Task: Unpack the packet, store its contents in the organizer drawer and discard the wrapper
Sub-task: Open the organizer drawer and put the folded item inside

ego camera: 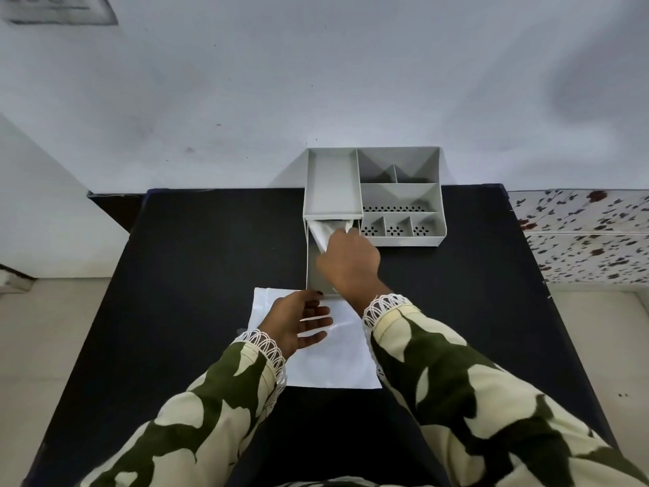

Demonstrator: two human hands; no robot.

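Observation:
A grey desk organizer (400,191) stands at the far edge of the black table. Its drawer (310,261) is pulled out toward me on the left side. My right hand (349,261) reaches into the open drawer, fingers closed on a pale folded item (325,233) that lies partly inside the drawer's back end. A flat white wrapper (333,360) lies on the table just in front of the drawer. My left hand (298,323) hovers over the wrapper's top left part, fingers spread, holding nothing.
The black table (210,275) fills the middle of the view. The organizer has several small compartments on its right side (397,228). A white wall rises behind, and a patterned surface (590,233) sits to the right of the table.

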